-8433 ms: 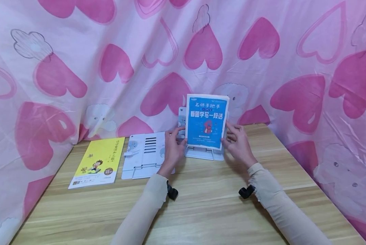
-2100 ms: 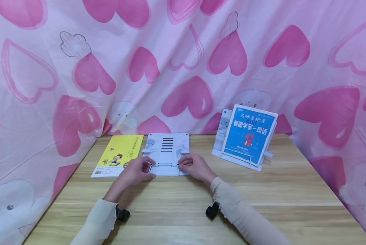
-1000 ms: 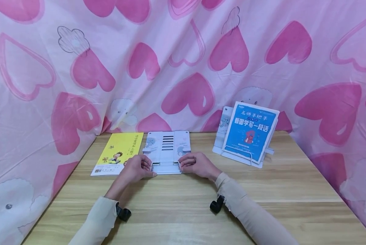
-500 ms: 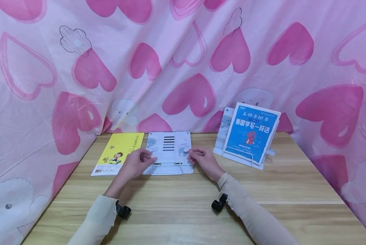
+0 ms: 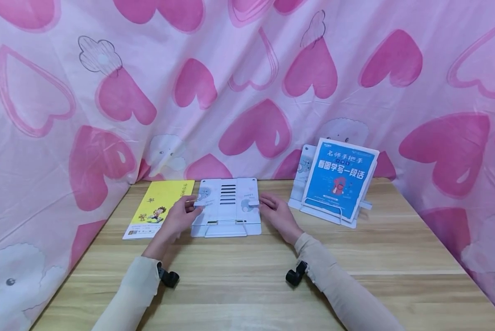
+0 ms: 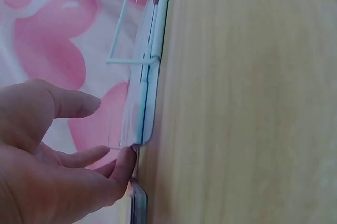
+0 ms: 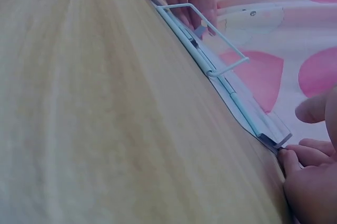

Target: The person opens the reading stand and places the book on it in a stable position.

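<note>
A white book stand [image 5: 227, 211] with slots and elephant prints lies folded flat on the table. Its wire page holder [image 6: 120, 21] sticks up from the front edge. My left hand [image 5: 179, 215] is at the stand's left side; in the left wrist view a fingertip touches the edge while the thumb stays apart. On the opposite side, my right hand [image 5: 281, 217] has its fingertips at the stand's edge, thumb also apart in the right wrist view. Neither hand grips the stand.
A yellow book [image 5: 146, 216] lies left of the stand, partly behind my left hand. To the right, a blue-covered book [image 5: 340, 179] leans on a second, raised stand [image 5: 301, 177]. A pink heart-patterned curtain [image 5: 247, 69] hangs behind the wooden table [image 5: 239, 285].
Earlier, both hands held the blue book on the other stand. Later they raised the flat stand's wire holder, let go of it and moved back to the stand's side edges.
</note>
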`<state>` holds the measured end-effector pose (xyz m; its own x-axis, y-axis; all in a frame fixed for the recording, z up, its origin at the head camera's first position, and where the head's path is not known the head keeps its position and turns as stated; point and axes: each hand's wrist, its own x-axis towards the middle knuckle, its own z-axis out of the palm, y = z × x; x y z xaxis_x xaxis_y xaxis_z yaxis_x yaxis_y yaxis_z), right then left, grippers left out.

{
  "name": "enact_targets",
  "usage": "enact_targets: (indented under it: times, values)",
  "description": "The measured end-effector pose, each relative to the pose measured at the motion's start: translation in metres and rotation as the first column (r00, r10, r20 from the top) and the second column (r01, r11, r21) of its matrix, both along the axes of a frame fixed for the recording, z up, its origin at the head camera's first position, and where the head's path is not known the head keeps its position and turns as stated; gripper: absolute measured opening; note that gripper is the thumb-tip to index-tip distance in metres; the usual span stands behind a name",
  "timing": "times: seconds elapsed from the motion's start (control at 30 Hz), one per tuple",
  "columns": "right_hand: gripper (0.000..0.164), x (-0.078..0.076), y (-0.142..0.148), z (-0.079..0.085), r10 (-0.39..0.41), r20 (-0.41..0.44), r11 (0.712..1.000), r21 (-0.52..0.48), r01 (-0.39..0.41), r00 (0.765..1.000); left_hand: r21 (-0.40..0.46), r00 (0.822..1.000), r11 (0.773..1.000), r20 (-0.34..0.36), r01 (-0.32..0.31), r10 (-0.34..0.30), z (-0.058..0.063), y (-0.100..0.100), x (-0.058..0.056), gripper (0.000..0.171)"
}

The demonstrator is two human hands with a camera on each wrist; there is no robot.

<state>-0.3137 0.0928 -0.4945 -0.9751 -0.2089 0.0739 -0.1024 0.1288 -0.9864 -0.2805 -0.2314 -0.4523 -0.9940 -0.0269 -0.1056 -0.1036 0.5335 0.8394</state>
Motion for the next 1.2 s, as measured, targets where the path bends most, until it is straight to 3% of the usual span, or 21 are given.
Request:
enact_targets:
  times: [0.27,0.47,0.57,0.73,0.9,1.03,1.2]
  values:
    - [0.061,-0.001,0.000,0.005,0.037,0.068,0.998,0.050,-0.041,0.997,0.138,0.999,0.990,0.053,-0.012,0.004,0.001,-0.008,-0.002,0.056]
    - [0.055,-0.005,0.007,0.003,0.032,0.137,0.994,-0.107,-0.017,0.990,0.203,0.999,0.979,0.034,-0.030,0.024,0.000,-0.012,-0.003,0.052]
    - [0.052,-0.006,0.009,0.002,0.041,0.165,0.966,-0.260,0.003,0.985,0.239,0.999,0.970,0.025,-0.044,0.039,0.000,-0.013,-0.003,0.052]
    - [0.054,-0.006,0.010,0.003,0.074,0.190,0.887,-0.462,0.022,0.979,0.309,0.998,0.949,-0.005,-0.063,0.068,0.001,-0.013,-0.004,0.051]
    - [0.054,-0.004,0.010,0.005,0.065,0.175,0.860,-0.509,0.034,0.983,0.361,0.996,0.930,-0.030,-0.072,0.089,0.001,-0.012,-0.004,0.049]
    - [0.055,-0.003,0.012,0.006,0.060,0.170,0.844,-0.535,0.041,0.984,0.344,0.993,0.935,-0.041,-0.090,0.111,0.002,-0.012,-0.004,0.044]
    - [0.053,0.000,0.012,0.005,0.076,0.156,0.837,-0.546,0.022,0.985,0.344,0.988,0.937,-0.110,-0.064,0.108,0.003,-0.010,-0.004,0.041]
